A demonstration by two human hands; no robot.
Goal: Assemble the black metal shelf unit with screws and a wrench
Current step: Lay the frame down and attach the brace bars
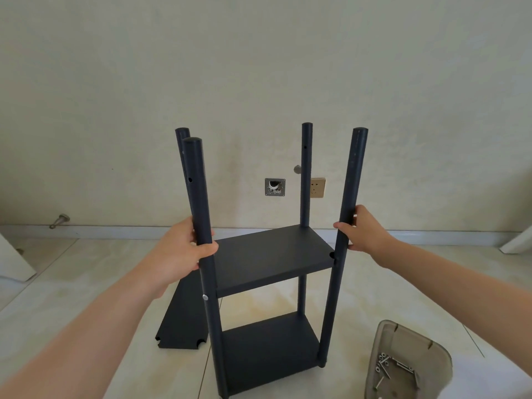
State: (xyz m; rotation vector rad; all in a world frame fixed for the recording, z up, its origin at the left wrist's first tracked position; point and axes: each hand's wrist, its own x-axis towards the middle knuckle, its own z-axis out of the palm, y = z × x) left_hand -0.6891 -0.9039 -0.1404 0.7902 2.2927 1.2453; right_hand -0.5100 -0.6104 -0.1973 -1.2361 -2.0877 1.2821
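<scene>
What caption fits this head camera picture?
Both hands, left hand and right hand, grip front posts of the half-built black shelf unit.

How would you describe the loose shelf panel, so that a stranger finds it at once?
Start at the standing shelf unit held by both hands. On the floor just left of it, behind the left hand, lies the loose shelf panel. Unlike the two mounted shelves, it lies flat on the tiles, its notched corners showing.

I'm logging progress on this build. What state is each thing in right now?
Shelf unit: upright, two shelves fitted, post tops bare.
Loose shelf panel: flat on the floor, unmounted.
Left hand: gripping the near left post.
Right hand: holding the near right post.
Tray: open, screws inside.
</scene>
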